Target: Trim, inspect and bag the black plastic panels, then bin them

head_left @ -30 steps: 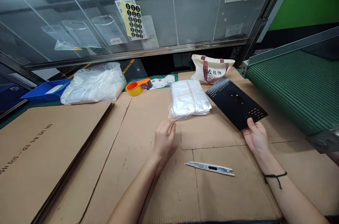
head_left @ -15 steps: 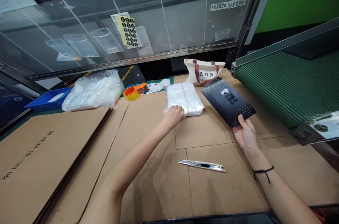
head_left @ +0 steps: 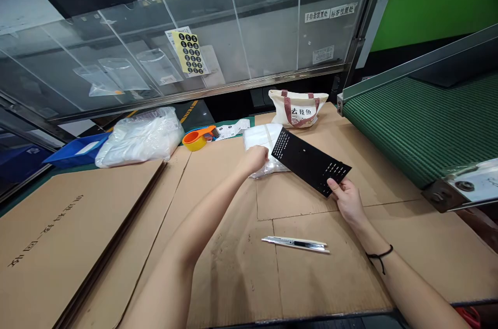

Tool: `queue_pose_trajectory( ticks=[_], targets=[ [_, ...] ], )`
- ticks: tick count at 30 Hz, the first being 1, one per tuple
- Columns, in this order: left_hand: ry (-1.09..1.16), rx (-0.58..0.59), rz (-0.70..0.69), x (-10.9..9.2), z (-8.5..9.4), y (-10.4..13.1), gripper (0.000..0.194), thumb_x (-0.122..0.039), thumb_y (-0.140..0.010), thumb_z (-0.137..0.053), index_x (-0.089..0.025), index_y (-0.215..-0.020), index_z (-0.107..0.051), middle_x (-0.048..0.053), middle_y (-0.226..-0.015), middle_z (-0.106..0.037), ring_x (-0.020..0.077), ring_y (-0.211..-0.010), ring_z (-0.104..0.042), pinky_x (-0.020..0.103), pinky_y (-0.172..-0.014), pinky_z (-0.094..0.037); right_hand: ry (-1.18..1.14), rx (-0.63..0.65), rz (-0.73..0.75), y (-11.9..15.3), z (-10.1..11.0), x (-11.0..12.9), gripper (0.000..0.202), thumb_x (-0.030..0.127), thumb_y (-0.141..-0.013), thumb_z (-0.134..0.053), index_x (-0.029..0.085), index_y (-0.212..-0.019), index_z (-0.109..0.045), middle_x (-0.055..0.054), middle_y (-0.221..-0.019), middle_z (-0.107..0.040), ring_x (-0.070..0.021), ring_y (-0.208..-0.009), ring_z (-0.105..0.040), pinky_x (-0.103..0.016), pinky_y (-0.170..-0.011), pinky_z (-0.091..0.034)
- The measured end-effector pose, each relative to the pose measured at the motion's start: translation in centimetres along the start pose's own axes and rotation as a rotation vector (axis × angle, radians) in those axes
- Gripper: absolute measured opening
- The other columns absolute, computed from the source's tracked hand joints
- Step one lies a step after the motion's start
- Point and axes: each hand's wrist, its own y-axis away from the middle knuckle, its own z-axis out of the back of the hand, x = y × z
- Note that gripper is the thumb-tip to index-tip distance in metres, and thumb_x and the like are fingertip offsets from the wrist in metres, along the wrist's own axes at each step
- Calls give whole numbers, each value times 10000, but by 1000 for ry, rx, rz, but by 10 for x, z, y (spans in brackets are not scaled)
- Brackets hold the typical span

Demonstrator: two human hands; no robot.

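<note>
Black, thin, rectangular perforated panel [head_left: 307, 160] is held up at four o'clock from the bundle of white translucent plastic bags [head_left: 257, 136]. It seems light and stiff, scratchable, so edges suit holding. The right hand [head_left: 347, 200] pinches its five-o'clock corner. The left hand [head_left: 256, 159] curls over the bundle; whether its fingers grip, I cannot tell.

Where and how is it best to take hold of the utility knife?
Best grip the utility knife by its right half, probably from above and the near right side: it lies flat and uncovered, with its tapered tip pointing left.
</note>
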Motion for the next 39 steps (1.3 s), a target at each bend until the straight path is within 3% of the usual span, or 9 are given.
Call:
queue_pose_trajectory(
  ticks=[8,12,17,24,28,33,36,39],
  targets=[
    [233,115,22,10,8,-4,281,-361,-918,-585,-136,-752,-610,-18,-698,-612,126,-668,-603,303,-685,-515,170,52,60,9,-4,1,453,588,-670,-744,200,-903,-739,-77,-919,-750,-236,-819,-676,-355,-756,-543],
    [321,168,19,14,11,-6,220,-337,-915,-598,-128,-857,-631,11,-821,-648,132,-731,-623,307,-696,-536,202,57,104,12,-6,2,447,602,-679,-725,205,-883,-740,-71,-871,-752,-235,-767,-676,-349,-715,-549],
    [390,149,98,15,5,-11,189,-315,-906,-612,-131,-944,-630,34,-932,-648,152,-813,-628,330,-730,-545,222,107,97,19,-8,0,338,522,-687,-742,210,-818,-736,-50,-790,-743,-232,-708,-666,-320,-647,-538],
    [658,146,148,17,6,-9,213,-285,-890,-637,-126,-754,-601,-33,-678,-592,89,-579,-559,248,-587,-499,348,137,154,21,-8,3,281,490,-739,-690,210,-763,-712,-25,-637,-672,-195,-583,-593,-268,-507,-454],
    [859,2,198,11,13,-5,236,-259,-881,-627,-139,-692,-552,-47,-611,-544,90,-554,-539,245,-578,-483,460,187,219,21,-9,6,325,519,-786,-631,207,-704,-673,-1,-533,-587,-151,-473,-490,-254,-450,-379],
    [1068,-256,243,-1,30,-4,244,-191,-920,-395,-198,-677,-380,-28,-642,-473,79,-593,-526,241,-649,-484,480,201,238,24,-11,9,364,543,-802,-603,212,-654,-626,29,-455,-480,-124,-402,-395,-250,-409,-311],
    [1081,-331,240,-2,38,6,238,-210,-868,-420,-224,-662,-302,-54,-598,-370,79,-515,-420,232,-589,-440,409,163,185,24,-12,8,339,539,-787,-637,204,-786,-691,-1,-560,-612,-152,-468,-508,-253,-444,-391],
    [991,-381,224,2,37,29,198,-195,-747,-542,-218,-685,-355,-60,-619,-371,93,-536,-377,220,-545,-357,229,45,112,17,-11,6,402,551,-727,-708,193,-908,-718,-58,-796,-732,-214,-682,-653,-299,-612,-521]
  ],
)
